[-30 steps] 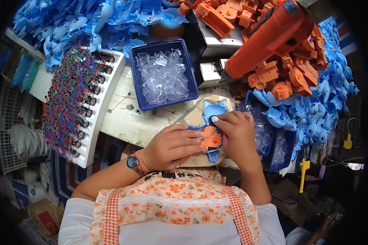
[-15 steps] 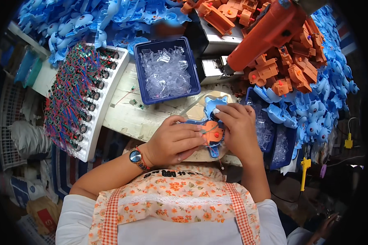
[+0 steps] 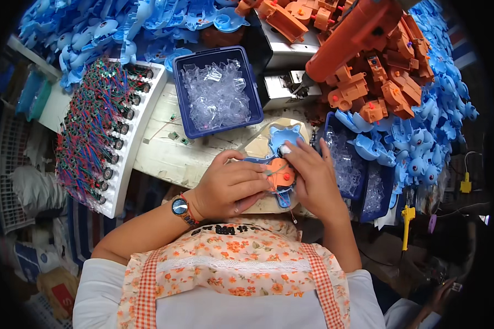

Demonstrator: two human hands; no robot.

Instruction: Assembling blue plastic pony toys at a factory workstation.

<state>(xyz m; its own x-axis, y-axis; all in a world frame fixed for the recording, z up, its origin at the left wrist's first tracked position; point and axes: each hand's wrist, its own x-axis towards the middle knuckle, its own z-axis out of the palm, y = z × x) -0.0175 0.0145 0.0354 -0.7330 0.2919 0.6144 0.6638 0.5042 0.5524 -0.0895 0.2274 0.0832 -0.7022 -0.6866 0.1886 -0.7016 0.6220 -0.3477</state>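
Shifting a little lower and to the right in the view compared with a second ago, the whole bench scene has slid, though both hands sit on the same toy piece as before. At far left a white tray (image 3: 127, 159) holds rows of small round parts trailing a tangle of red, green and blue wires (image 3: 85, 131). Next to it stands a dark blue rectangular bin (image 3: 184, 112) filled with clear, glossy plastic bits. The left hand (image 3: 230, 189), a round-faced wristwatch (image 3: 179, 206) on its wrist, curls its fingers around the near-left side of the toy shell (image 3: 282, 140), thumb and fingers closed on it. That toy shell is light blue moulded plastic with a smooth orange insert (image 3: 281, 171) set into its middle; it rests on a pale rounded pad at the bench's near edge, right in front of the person's chest. Its long axis runs away from the person, the eared, rounded end pointing toward the back of the bench and a narrow blue tab pointing at the apron. The right hand (image 3: 311, 175) lies along the shell's right side, fingers pressed down on the orange insert, one fingertip wrapped in white. Farther right, heaps of blocky orange housings (image 3: 384, 88) and blue shells (image 3: 422, 148) crowd the bench.
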